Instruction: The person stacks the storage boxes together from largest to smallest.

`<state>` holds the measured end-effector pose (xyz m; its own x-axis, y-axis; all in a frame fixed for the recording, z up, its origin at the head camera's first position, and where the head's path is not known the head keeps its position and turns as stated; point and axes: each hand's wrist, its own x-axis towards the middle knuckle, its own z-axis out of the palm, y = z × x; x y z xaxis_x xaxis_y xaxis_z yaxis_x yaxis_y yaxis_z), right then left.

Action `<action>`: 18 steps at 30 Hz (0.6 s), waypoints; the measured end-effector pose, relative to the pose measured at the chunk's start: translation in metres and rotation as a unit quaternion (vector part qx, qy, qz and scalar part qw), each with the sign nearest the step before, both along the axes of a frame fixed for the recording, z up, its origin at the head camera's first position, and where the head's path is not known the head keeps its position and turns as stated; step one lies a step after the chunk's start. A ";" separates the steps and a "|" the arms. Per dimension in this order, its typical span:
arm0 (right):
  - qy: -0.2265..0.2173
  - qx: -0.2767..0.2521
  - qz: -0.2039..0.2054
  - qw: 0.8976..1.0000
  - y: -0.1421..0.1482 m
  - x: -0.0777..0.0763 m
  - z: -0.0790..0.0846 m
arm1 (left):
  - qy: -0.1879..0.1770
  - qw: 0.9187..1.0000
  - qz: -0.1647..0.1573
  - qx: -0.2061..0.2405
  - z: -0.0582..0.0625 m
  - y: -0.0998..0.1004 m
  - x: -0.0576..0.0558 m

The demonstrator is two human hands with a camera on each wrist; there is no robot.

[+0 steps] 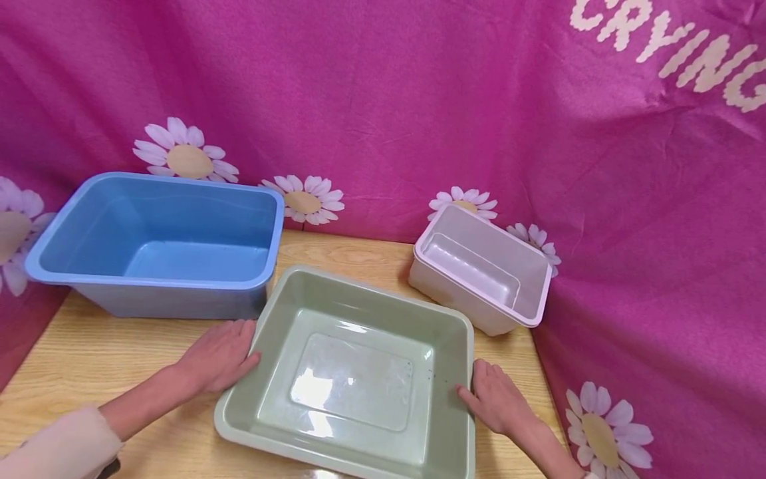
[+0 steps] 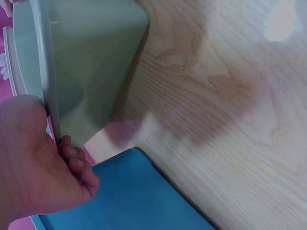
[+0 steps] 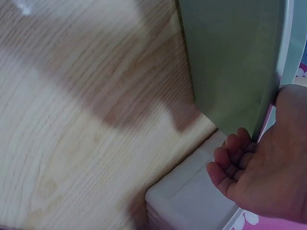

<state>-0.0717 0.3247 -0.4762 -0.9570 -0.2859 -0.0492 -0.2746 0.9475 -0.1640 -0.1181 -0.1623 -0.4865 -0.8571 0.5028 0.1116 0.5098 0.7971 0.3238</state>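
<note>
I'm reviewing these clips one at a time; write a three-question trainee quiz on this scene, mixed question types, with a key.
1. True or false: the blue tub stands to the person's left of the green tub.
2. Fill in: the left hand and right hand both grip the green tub by its ____.
3. Where is the pale tub?
A) Inside the blue tub
B) Under the left hand
C) Beyond the right hand, near the pink curtain

Key: 1. True; 2. rim; 3. C
</note>
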 end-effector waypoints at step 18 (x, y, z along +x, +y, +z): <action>0.055 -0.023 0.050 0.997 0.013 -0.026 0.001 | -0.040 0.998 0.055 0.012 0.004 0.010 0.012</action>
